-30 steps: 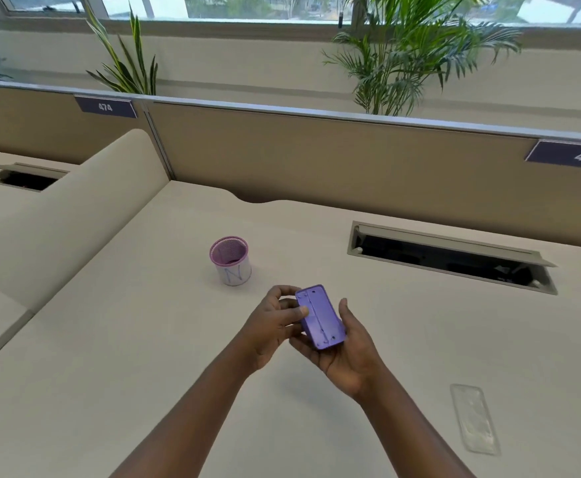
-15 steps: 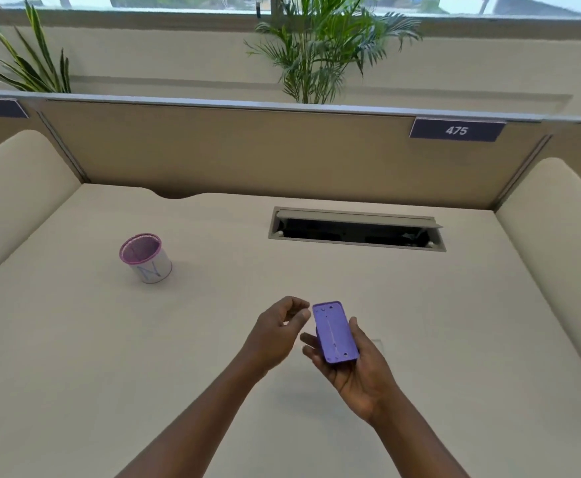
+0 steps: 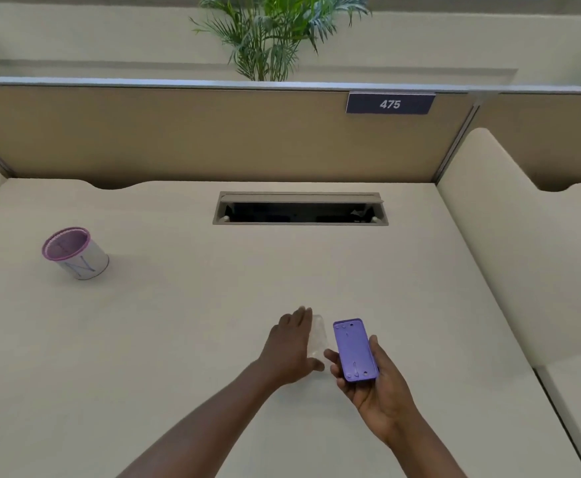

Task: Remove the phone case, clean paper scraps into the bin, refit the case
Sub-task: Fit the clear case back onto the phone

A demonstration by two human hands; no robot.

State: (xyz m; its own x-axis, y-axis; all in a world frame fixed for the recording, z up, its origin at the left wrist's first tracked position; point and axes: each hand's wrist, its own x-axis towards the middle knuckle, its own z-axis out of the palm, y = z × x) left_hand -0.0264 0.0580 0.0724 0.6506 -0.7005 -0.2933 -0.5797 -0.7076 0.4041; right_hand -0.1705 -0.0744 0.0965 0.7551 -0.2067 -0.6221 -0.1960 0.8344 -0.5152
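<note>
1. Right hand (image 3: pixel 375 384) palm up, fingers curled around the purple phone (image 3: pixel 354 350), gripping it by the long edges, above the worktop (image 3: pixel 178 339).
2. Left hand (image 3: pixel 290 346) palm down, fingers stretched forward and close together, lying over the left edge of the clear case (image 3: pixel 318 334); cannot tell whether pinching it or only touching.
3. Case flat on the worktop, just beside the phone, on its left.
4. Bin (image 3: pixel 75 253), a small white cup with purple rim, upright, well apart, far left.
5. Cable slot (image 3: pixel 299 208) open in the worktop, behind the hands.
6. Beige divider (image 3: pixel 178 132) at the back, with a dark label (image 3: pixel 390 103) reading 475.
7. Green plant (image 3: pixel 271 36) behind the divider.
</note>
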